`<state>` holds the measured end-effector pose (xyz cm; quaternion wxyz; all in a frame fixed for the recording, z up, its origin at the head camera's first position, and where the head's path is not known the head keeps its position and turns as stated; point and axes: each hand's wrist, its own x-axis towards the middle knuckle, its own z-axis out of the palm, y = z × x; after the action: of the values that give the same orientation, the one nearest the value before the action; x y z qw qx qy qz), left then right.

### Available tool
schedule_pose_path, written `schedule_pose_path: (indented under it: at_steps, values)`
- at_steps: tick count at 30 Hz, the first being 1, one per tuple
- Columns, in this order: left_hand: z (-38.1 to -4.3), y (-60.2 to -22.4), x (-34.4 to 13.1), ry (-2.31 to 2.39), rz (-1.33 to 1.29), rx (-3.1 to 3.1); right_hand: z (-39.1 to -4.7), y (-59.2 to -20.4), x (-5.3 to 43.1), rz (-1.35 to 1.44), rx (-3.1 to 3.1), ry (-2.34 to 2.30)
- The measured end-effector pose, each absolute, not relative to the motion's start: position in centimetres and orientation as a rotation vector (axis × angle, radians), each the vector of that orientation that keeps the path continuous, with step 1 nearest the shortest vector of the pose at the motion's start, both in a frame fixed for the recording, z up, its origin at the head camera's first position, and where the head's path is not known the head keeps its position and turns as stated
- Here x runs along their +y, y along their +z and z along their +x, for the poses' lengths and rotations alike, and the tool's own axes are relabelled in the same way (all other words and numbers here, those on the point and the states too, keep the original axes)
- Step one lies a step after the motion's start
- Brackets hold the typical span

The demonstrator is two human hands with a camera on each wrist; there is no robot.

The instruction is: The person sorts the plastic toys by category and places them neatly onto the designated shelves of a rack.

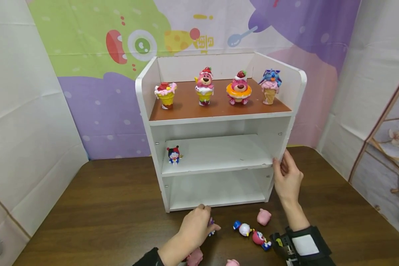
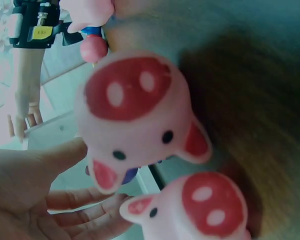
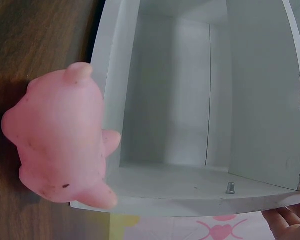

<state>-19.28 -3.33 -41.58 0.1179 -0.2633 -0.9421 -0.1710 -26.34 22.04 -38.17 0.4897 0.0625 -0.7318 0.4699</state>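
Observation:
My left hand (image 1: 194, 225) is low in front of a white shelf (image 1: 216, 172), thumb and fingers about a small purple-and-white figurine (image 1: 211, 221). In the left wrist view that figurine (image 2: 130, 175) is mostly hidden behind a pink pig toy (image 2: 140, 107). My right hand (image 1: 288, 179) grips the shelf's right side panel, thumb at the front edge and fingers on the outer face. A small figurine with a red-and-black hood (image 1: 174, 155) stands at the left of the middle shelf. On the brown top stand an ice-cream cup (image 1: 166, 95), two pink bear figures (image 1: 204, 87) and a blue cone figure (image 1: 270, 87).
Before the shelf, on the wooden table (image 1: 119, 195), lie a pink pig (image 1: 263, 217), a blue-and-white figurine (image 1: 243, 228) and a red-and-blue one (image 1: 261, 239). More pink pigs (image 1: 195, 257) are at the front edge. A metal peg (image 3: 230, 188) sticks out inside the shelf.

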Motion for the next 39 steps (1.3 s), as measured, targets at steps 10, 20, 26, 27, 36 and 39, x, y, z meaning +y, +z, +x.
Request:
schedule_pose_path:
  at_steps: [10,20,26,27,36,39]
  values:
    - [-19.5,-41.8,-3.2,-0.48,-0.851,-2.786,-26.3,-38.1,21.9,0.169,-1.762,1.141]
    - [-20.7,-40.8,-3.8,-0.569,-1.153,-2.846,-26.4,-38.3,22.0,0.171,-1.751,1.141]
    - [-20.8,-40.8,-3.9,-0.572,-1.224,-2.847,-26.4,-38.3,22.0,0.167,-1.753,1.152]
    - [-20.8,-40.8,-3.9,-0.579,-1.221,-2.846,-26.4,-38.3,22.0,0.169,-1.753,1.152]
    - [-20.5,-41.2,-4.4,-0.726,-1.129,-2.803,-26.0,-37.8,21.7,0.17,-1.757,1.144]
    - [-20.2,-41.3,-4.5,-0.737,-1.053,-2.774,-25.3,-36.9,21.1,0.167,-1.761,1.138]
